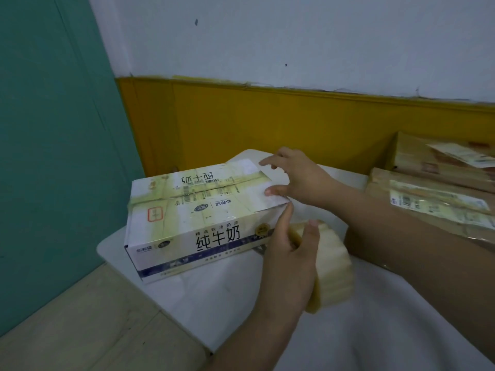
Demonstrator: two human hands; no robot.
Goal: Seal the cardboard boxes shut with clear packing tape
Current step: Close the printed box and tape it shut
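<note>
A white milk carton box (187, 210) with black print lies on the white table (375, 330), its top crossed by yellowish clear tape. My right hand (300, 178) rests on the box's right top end, thumb pressing the near corner and fingers spread over the tape. My left hand (292, 253) grips a thick roll of clear packing tape (334, 266) just right of the box, its index finger reaching up to the box's corner. The box's right end face is hidden behind my hands.
Brown cardboard boxes (434, 194) wrapped in tape and shipping labels are stacked at the right, behind my right forearm. A yellow wall panel (267, 124) runs behind the table. A teal door (53, 129) stands at left, with pale floor (80, 330) below.
</note>
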